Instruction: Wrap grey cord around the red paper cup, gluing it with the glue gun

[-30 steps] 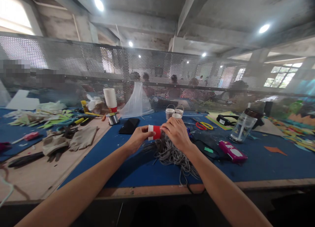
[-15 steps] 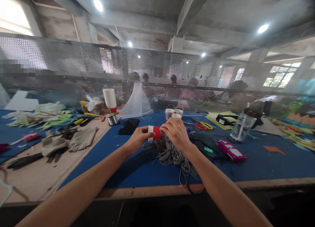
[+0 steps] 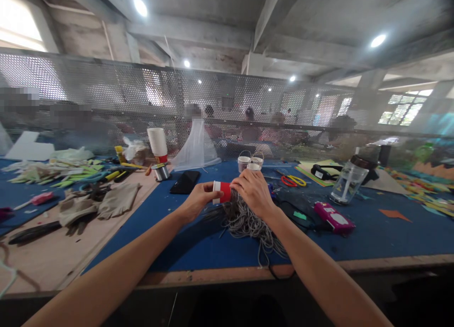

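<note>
A red paper cup with a white rim lies sideways in the air above the blue table mat. My left hand grips it from the left, fingers curled round its rim end. My right hand is closed over its other end, fingers bent. Under both hands lies a tangled heap of grey cord. Just behind my right hand stand two small white cups with wire loops.
A black phone, a stack of paper cups, a wire spool, red-and-yellow scissors, a clear bottle and a pink box lie about. Gloves lie left. A mesh screen backs the table, people behind it.
</note>
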`<state>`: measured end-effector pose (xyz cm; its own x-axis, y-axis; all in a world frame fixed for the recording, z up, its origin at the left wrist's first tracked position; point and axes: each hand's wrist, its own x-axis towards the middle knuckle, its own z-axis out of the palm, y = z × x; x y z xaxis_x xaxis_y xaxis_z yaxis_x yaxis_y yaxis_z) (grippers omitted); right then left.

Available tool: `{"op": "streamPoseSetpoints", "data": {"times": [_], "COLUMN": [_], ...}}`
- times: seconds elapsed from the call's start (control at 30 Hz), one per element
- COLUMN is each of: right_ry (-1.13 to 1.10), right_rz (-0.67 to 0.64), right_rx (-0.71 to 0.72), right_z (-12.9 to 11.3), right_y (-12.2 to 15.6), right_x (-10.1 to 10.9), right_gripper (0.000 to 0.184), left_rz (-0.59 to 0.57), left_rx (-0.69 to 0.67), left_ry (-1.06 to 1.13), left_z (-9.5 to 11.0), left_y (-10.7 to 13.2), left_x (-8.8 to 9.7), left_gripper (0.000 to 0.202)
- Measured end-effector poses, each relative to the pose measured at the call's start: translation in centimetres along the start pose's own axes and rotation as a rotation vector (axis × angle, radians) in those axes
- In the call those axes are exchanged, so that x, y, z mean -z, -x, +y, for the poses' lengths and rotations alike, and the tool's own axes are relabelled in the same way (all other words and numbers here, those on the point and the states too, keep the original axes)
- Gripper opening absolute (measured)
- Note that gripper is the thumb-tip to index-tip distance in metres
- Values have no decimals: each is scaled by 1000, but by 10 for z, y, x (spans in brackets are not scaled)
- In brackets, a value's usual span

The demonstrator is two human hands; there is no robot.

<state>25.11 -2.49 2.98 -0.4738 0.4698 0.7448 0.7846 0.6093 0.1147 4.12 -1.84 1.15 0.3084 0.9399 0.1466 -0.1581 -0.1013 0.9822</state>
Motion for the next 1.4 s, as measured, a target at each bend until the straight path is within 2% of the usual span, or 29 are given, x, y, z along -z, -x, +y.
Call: {"op": "streamPoseSetpoints", "data": {"times": [0.3,1.4], "right_ry": [6,8], "right_rz": [6,-15], "right_rx": [-1,-13], "right_z": [0,0], "right_y": [0,-1], "right_x": [0,2], "right_gripper": [26,29], "left_rz": [-23,-38], "left_rx": [-8,-8], "left_ry": [-17,-52], "left_z": [-4,4], "left_y": [-3,2], "left_x": [3,-1], "left_gripper": [27,26]}}
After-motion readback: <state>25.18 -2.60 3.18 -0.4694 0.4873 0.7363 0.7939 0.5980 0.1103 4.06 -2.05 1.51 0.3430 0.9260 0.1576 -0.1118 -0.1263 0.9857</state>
